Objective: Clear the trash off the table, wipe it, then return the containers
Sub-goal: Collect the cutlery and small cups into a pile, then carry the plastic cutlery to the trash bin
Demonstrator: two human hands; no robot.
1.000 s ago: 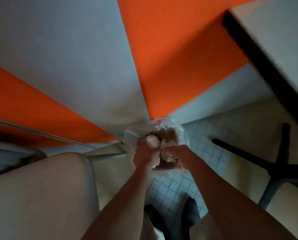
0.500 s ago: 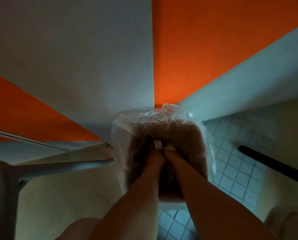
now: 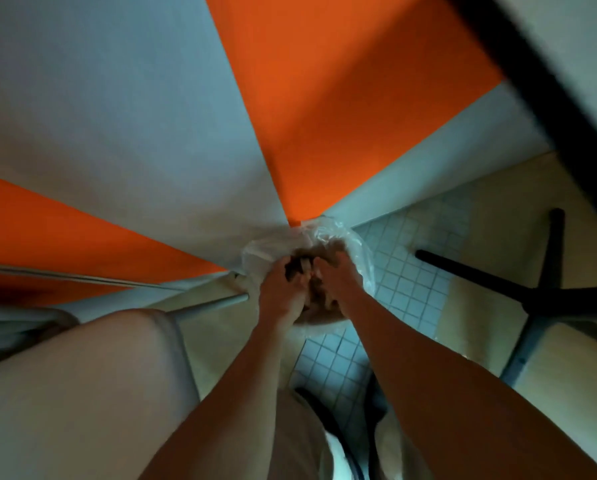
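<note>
A clear plastic trash bag (image 3: 355, 247) sits low in the corner where the orange and grey wall panels meet. Brownish crumpled trash (image 3: 324, 315) shows through it. Both my hands reach into the bag's mouth, close together. My left hand (image 3: 281, 292) has its fingers curled down around the trash inside. My right hand (image 3: 336, 277) is beside it, fingers bent into the same wad. A small pale strip (image 3: 304, 266) shows between the two hands. The fingertips are hidden by the bag and its contents.
A table top with a dark edge (image 3: 549, 109) crosses the upper right, and its black cross-shaped base (image 3: 546, 299) stands on the tiled floor (image 3: 404, 282). A pale chair seat (image 3: 82, 393) with a metal rail (image 3: 214, 303) fills the lower left.
The bag looked large and close half a second ago; now it is smaller and lower in the corner, and the table has come back into view at the right. Both hands stay in the bag.
</note>
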